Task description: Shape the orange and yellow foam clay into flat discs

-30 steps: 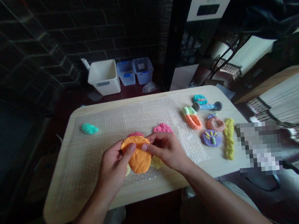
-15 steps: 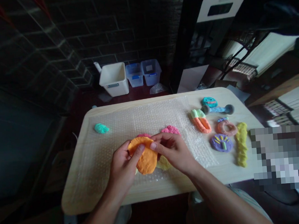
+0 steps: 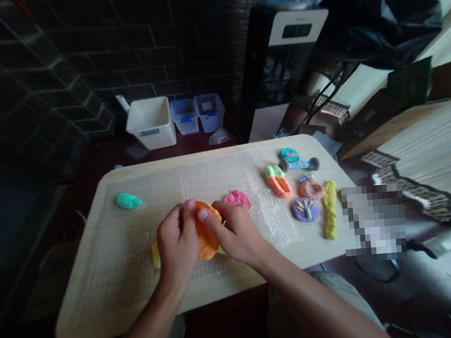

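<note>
A flattened piece of orange modelling clay (image 3: 208, 241) is held above the table between both hands. My left hand (image 3: 177, 240) grips its left edge, thumb and fingers pressed together. My right hand (image 3: 236, 228) pinches the upper right edge, its thumb lying on the clay's face. Just behind the right hand, pink clay (image 3: 238, 199) rests on the bubble wrap (image 3: 195, 176). Yellow clay (image 3: 156, 255) shows partly beside my left hand, and the hands hide whatever else lies beneath them. A teal lump of clay (image 3: 128, 200) sits farther left.
On the table's right lie clay shapes: an orange-and-green piece (image 3: 279, 182), a blue bar with grey ends (image 3: 300, 164), a purple disc (image 3: 306, 209), a pinkish ring (image 3: 312, 188) and a yellow strip (image 3: 331, 210). Plastic bins (image 3: 154, 123) and a water dispenser (image 3: 280, 71) stand behind the table (image 3: 143, 316).
The orange clay has turned and now looks narrower. My left hand has closed further over its left side. The whole view has swung to the right.
</note>
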A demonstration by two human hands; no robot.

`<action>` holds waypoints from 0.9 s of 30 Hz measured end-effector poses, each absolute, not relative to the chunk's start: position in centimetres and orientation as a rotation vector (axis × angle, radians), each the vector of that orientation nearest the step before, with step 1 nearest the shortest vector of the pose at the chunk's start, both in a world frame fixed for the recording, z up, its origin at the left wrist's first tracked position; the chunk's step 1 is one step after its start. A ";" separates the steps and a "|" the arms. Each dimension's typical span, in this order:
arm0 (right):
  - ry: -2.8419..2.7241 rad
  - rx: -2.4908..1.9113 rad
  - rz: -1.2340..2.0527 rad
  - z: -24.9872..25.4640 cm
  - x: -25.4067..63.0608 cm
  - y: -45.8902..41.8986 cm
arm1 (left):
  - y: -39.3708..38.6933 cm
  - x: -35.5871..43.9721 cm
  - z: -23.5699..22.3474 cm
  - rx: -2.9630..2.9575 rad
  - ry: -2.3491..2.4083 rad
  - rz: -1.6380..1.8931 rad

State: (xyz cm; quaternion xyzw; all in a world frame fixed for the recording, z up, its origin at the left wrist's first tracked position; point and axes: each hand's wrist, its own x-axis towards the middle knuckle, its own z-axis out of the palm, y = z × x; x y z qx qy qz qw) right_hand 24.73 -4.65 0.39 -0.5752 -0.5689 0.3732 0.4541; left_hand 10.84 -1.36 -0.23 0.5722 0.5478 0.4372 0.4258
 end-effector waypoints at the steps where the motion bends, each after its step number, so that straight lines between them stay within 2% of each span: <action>1: -1.450 -1.434 0.881 0.5 24.6 -4.7 | -1.4 10.6 -0.1 1.467 1.372 1.083; 12: -1.613 -1.435 0.758 1.5 22.0 -5.3 | -1.9 8.3 0.3 1.384 1.287 1.104; 20: -1.469 -1.366 1.035 1.3 21.0 -5.0 | -1.5 7.0 0.8 1.429 1.329 1.129; 27: -1.429 -1.277 1.027 0.9 21.0 -4.2 | -1.2 6.7 0.0 1.248 1.141 1.151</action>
